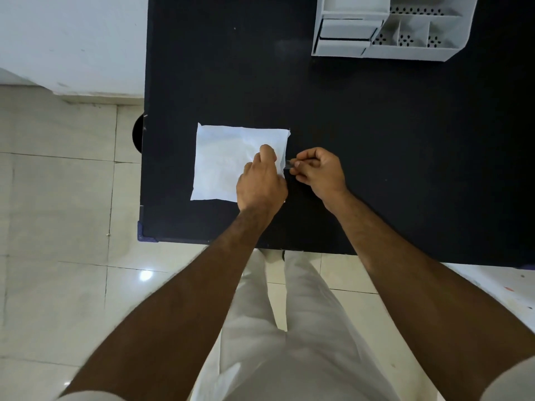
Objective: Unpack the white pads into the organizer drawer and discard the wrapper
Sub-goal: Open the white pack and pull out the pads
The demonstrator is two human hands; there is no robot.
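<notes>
A flat white square package of pads (223,160) in a clear wrapper lies on the black table (376,140), near its left edge. My left hand (260,183) presses down on the package's right part, fingers bent. My right hand (318,172) sits just right of the package and pinches the thin clear wrapper edge (288,163) between thumb and fingers. The white organizer (390,27) stands at the table's far right; its small drawers (347,33) on the left side look closed.
The organizer has several open compartments with perforated bottoms (408,39). The table's front edge (260,244) runs close to my legs. Tiled floor (58,227) lies to the left, with a dark round object (138,134) at the table's left side.
</notes>
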